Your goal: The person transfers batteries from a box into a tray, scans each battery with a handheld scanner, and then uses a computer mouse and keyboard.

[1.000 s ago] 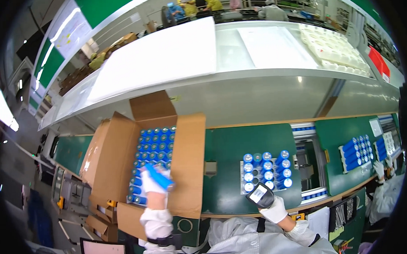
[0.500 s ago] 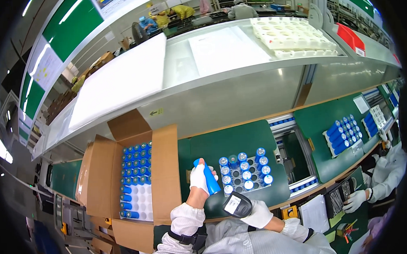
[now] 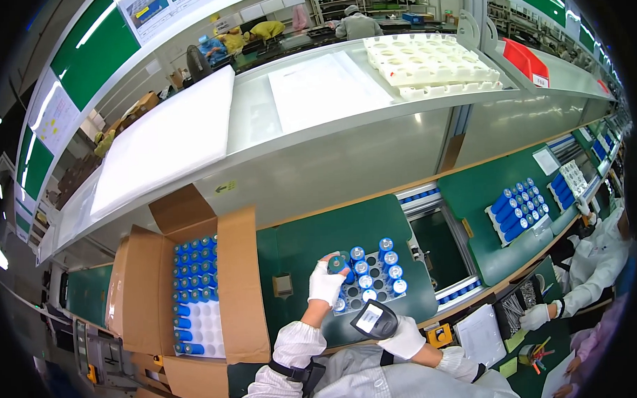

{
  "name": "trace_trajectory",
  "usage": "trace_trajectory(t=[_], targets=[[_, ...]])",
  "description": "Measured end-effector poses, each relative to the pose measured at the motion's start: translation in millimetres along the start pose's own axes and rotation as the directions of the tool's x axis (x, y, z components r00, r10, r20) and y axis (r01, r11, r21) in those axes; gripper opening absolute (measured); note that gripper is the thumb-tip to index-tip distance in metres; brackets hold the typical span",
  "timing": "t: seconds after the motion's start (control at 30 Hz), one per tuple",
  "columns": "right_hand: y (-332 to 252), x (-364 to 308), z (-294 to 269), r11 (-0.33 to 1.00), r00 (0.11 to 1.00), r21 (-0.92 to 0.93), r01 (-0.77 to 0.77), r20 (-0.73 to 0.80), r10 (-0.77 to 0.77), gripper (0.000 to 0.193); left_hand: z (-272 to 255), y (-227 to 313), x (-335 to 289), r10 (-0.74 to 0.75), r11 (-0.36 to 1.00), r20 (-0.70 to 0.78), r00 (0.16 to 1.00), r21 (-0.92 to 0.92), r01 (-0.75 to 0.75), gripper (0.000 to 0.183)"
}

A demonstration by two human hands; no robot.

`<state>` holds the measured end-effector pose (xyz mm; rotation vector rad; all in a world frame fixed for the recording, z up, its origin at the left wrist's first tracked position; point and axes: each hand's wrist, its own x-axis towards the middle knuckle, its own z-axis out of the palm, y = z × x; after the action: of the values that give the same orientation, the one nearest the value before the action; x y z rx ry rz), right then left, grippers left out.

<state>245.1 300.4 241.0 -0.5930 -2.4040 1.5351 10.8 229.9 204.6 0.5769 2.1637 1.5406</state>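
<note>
1. Head view: the perforated tray (image 3: pixel 379 286) sits on the green mat (image 3: pixel 302 234), part-filled with upright blue cylinders (image 3: pixel 363 268), a bunch of holes showing between the rows.
2. Left hand (image 3: pixel 326 283), white glove, is wrapped around a single blue cell (image 3: pixel 337 263) at the tray's left edge, top end facing up. Honestly can't tell if it's down in a hole, the fingers cover the bottom.
3. Right hand (image 3: pixel 403 338) is gripping a dark handheld scanner (image 3: pixel 374 320) just in front of the tray, so the two hands are apart.
4. Left of the tray: open cardboard carton (image 3: pixel 239 293), more blue cells lying in its back and left, pale liner (image 3: pixel 207 322) in the rest.
5. Well right of the tray, a co-worker's gloved hand (image 3: pixel 534 317) is by a dark bin (image 3: pixel 512 311).
</note>
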Motion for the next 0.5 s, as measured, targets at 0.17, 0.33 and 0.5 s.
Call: trace_trajectory(t=[0.17,0.33,0.5], targets=[[1,1,-2,0.998,0.999,-0.053,-0.033,-0.002,0.033,0.033,13,-22,-1,0.220,0.778,-0.019,0.975,0.606,-0.164,0.050],[8,-1,-3,0.998,0.999,-0.054,-0.033,-0.023,0.031,0.032,26,-30,-6,0.203,0.634,-0.049,0.978,0.768,-0.093,0.045],[14,-3,1,0.998,0.998,-0.033,-0.052,-0.032,0.051,0.033,34,-35,6,0.154,0.545,-0.129,0.980,0.838,0.025,0.043]])
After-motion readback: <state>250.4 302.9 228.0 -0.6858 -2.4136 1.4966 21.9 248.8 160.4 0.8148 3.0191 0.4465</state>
